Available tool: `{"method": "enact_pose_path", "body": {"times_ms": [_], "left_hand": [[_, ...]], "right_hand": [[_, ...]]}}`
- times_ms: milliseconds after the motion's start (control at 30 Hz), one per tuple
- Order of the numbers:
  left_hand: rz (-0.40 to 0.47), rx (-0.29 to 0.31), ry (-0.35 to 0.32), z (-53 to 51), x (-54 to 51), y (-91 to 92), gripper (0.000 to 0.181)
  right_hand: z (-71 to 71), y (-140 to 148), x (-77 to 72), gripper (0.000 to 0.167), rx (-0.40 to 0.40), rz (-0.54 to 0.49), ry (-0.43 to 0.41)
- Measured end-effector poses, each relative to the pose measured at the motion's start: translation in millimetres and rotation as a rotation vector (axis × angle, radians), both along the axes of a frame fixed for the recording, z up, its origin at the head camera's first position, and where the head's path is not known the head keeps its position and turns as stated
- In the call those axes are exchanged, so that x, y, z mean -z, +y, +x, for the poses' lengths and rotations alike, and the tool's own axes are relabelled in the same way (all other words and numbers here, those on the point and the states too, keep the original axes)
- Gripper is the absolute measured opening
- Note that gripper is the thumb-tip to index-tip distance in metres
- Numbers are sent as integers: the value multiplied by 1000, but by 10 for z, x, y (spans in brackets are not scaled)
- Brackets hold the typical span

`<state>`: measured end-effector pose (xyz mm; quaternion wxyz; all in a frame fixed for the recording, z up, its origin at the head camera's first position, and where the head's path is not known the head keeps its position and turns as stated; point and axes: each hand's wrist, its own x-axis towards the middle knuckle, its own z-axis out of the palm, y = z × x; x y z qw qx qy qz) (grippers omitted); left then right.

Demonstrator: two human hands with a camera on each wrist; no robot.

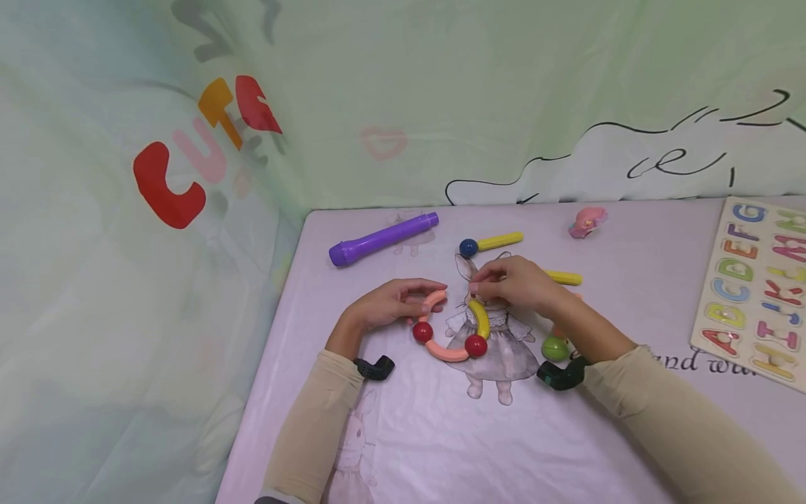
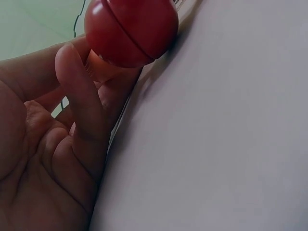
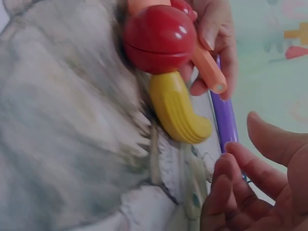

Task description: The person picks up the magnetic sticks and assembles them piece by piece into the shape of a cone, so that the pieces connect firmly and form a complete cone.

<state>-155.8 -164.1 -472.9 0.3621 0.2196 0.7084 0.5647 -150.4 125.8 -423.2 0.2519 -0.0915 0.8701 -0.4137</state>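
My left hand (image 1: 389, 304) pinches a curved orange rod (image 1: 433, 299). That rod joins a red ball (image 1: 422, 332), then another curved orange rod (image 1: 448, 352), a second red ball (image 1: 476, 346) and a curved yellow rod (image 1: 481, 319), making an unfinished ring with a gap at the top. In the left wrist view, thumb and fingers close on the rod beside the red ball (image 2: 132, 31). Near the free end of the yellow rod (image 3: 175, 110), my right hand (image 1: 518, 283) hovers with thumb and fingertips apart, holding nothing.
Behind the hands lie a purple tube (image 1: 384, 239) and a yellow rod (image 1: 500, 241) with a blue ball (image 1: 469, 247). Another yellow rod (image 1: 564, 278) and a green ball (image 1: 555, 348) are by the right arm. A pink toy (image 1: 588, 222) and an alphabet board (image 1: 743, 280) lie farther right.
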Motion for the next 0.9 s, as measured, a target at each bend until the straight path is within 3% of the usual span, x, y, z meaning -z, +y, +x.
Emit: {"method": "enact_pose_path", "body": {"times_ms": [433,900], "left_hand": [[6,3,-8,-15,8,-20,52],[7,0,-2,-15,30,-13,52]], "right_hand": [[-218,-26,-191,43,84,23,175],[-445,-147,-35,60,94,88,142]]}}
